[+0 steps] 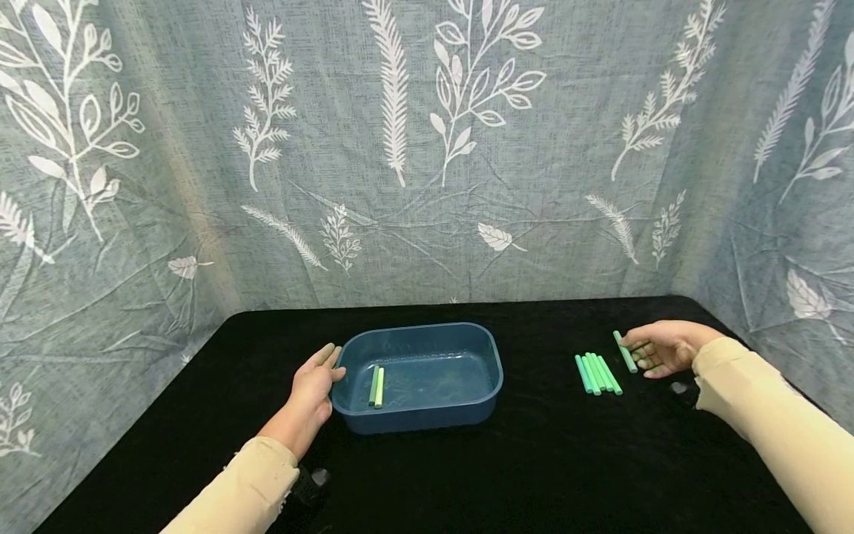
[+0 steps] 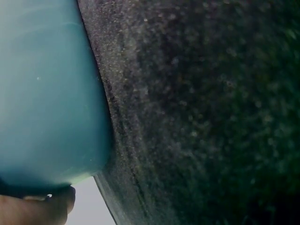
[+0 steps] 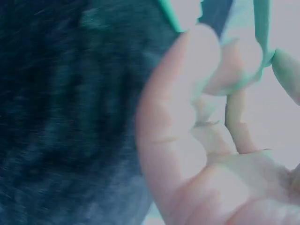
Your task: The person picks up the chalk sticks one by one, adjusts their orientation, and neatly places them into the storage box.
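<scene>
At 12 o'clock, curtain (image 1: 567, 148): big and gray-blue, with white leaves all over.
Black cloth (image 1: 547, 475): it spreads wide around 6 o'clock, under the tub and the sticks.
Blue tub (image 1: 427, 419): it sits flat near 6 o'clock, with round corners and an open top.
Left hand (image 1: 310, 386): at the tub's 9 o'clock end, it holds the wall, thumb over the rim and fingers outside. This looks like a way to keep the tub from sliding.
Right hand (image 1: 667, 348): between 3 and 4 o'clock, it pinches one stick with thumb and fingertips.
Step now: it seems to be picking up that one stick.
Next move: it seems to call for a soft, sure pinch and a lift away from the pile, so the stick does not slip or snap.
Stick pile (image 1: 598, 374): near 4 o'clock, about five lie side by side, bright green and blue-green.
Tub pair (image 1: 376, 387): two lie together at the tub's 9 o'clock end, one dark green, one pale yellow-green.
Pinched stick (image 1: 629, 360): thin, straight, round and light green, just beside the pile. I cannot tell if it is off the cloth.
</scene>
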A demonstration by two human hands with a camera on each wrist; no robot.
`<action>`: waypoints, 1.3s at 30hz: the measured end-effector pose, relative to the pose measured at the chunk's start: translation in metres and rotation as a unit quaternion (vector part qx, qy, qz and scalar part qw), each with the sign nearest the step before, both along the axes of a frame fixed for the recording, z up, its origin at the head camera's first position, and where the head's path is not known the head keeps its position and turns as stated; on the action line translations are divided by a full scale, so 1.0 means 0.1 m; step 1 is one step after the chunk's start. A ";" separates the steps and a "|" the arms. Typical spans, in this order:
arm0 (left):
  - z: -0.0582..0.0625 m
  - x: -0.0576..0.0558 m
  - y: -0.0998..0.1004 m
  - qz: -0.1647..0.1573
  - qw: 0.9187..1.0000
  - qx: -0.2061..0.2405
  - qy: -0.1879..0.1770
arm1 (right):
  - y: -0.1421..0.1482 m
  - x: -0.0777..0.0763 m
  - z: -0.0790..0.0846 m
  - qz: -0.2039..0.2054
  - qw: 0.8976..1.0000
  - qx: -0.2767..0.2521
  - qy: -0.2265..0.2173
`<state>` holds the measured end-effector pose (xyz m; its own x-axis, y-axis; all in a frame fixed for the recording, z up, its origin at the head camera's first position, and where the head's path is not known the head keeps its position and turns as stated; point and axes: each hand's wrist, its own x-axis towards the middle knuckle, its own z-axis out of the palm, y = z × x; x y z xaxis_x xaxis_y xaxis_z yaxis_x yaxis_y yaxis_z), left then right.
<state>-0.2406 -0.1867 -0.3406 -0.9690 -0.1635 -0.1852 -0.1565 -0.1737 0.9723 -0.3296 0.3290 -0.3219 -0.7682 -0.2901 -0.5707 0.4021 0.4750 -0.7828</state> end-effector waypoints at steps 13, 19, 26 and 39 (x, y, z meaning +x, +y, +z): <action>0.02 0.01 0.00 -0.002 1.000 0.002 -0.004 | -0.15 0.01 0.37 -0.003 0.996 -0.086 0.019; 0.02 0.00 0.00 -0.004 1.000 0.004 -0.005 | -0.24 0.02 0.50 -0.007 0.995 -0.090 0.028; 0.00 0.00 -0.01 -0.005 1.000 0.007 -0.002 | -0.36 0.01 0.63 -0.004 0.995 -0.095 0.028; 0.00 0.00 0.00 0.001 1.000 0.008 0.004 | -0.68 -0.02 0.78 0.013 0.993 -0.113 0.032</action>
